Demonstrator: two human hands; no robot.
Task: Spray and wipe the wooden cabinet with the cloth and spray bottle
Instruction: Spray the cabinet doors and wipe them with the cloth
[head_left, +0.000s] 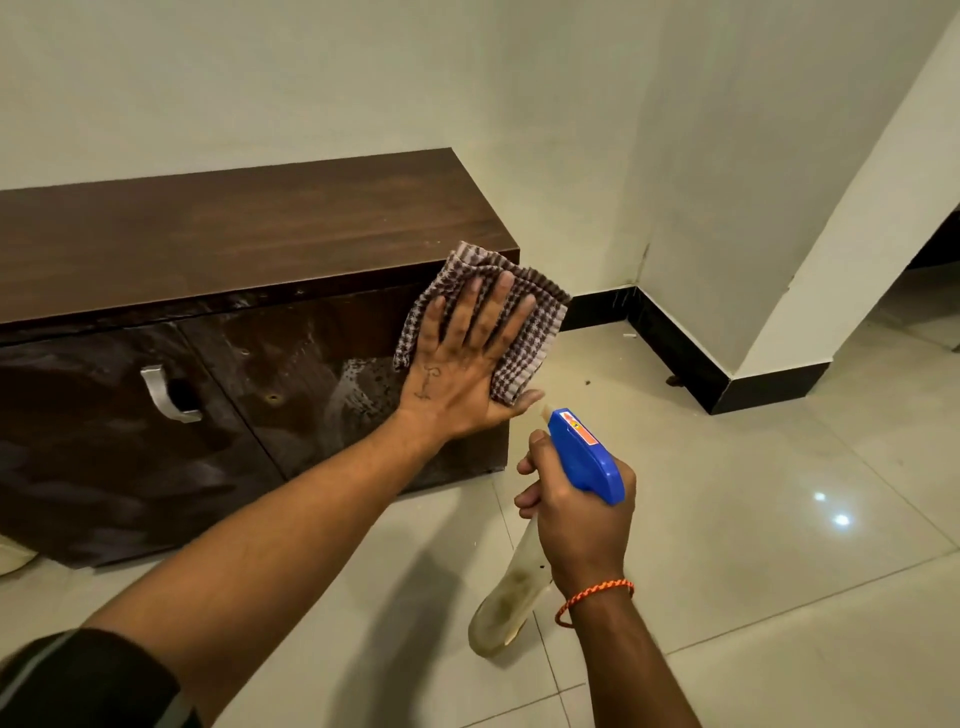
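A low dark wooden cabinet (223, 234) stands against the wall, its glossy front streaked with wet spray. My left hand (467, 364) presses a brown-and-white checked cloth (524, 332) flat against the upper right corner of the right door, fingers straight and spread. Just to the right and lower, my right hand (576, 514) grips the neck of a clear spray bottle (511, 597) with a blue trigger head (584, 457). The nozzle points up and left, toward the cabinet's right edge.
A silver handle (166, 392) sits on the left door. Pale glossy floor tiles (779, 545) spread to the right. A white wall with black skirting (675, 338) juts out at the right, with small debris near it.
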